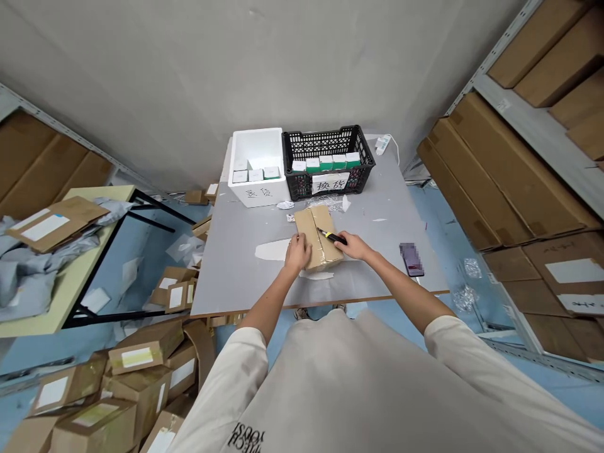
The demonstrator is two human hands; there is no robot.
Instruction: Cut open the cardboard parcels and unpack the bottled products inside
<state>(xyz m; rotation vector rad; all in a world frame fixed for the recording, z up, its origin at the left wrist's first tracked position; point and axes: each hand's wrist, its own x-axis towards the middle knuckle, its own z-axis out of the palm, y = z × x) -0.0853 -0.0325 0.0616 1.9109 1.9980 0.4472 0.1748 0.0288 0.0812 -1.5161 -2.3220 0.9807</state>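
Observation:
A small brown cardboard box lies on the grey table in front of me, with clear tape along its middle seam. My left hand rests against the box's left side, its fingers bent over the edge; it grips the box there. In my right hand is a black and yellow utility knife, fingers wrapped round the handle. The knife's tip points left and lies over the seam on top of the box. A torn white paper piece lies left of the box.
Behind the box stand a white foam box and a black plastic crate, both holding several small white-topped boxes. A phone lies at the right. Parcels crowd the floor at left; shelves with cartons flank the right.

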